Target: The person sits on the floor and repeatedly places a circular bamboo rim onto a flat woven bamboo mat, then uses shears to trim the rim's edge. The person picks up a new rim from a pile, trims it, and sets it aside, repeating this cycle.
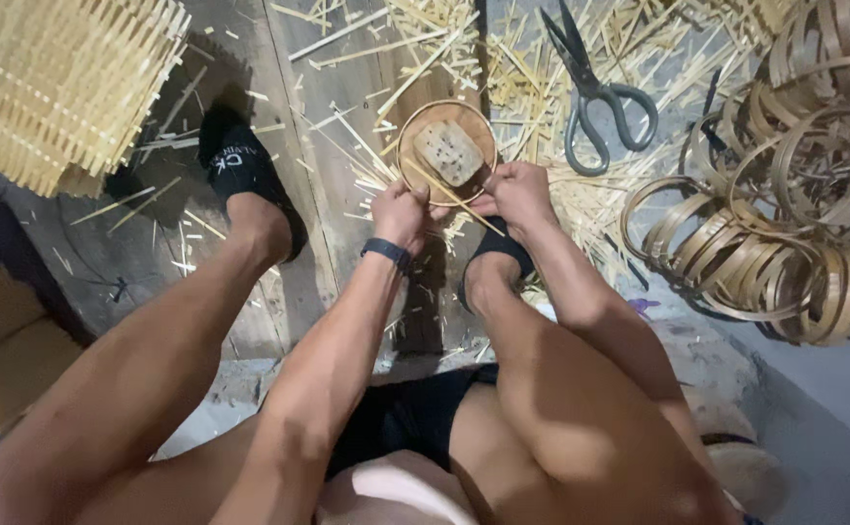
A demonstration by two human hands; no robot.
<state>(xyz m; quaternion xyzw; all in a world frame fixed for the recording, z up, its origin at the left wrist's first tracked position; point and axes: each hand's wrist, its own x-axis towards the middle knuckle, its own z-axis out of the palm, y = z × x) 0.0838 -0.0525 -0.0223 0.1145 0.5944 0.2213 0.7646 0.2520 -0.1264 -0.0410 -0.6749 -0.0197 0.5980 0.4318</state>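
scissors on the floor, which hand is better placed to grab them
Right, probably. The grey-handled metal scissors lie up and to the right of the right hand; the left hand sits farther away, across the round bamboo hoop.

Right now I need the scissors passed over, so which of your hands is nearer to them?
Right. The right hand grips the bamboo ring, just below-left of the scissors; the left hand sits farther left, across the ring.

Probably a bamboo-weaving workshop: floor strewn with bamboo offcuts (561,58), stacked bamboo hoops (795,224), scissors (595,92), woven panel (55,83).
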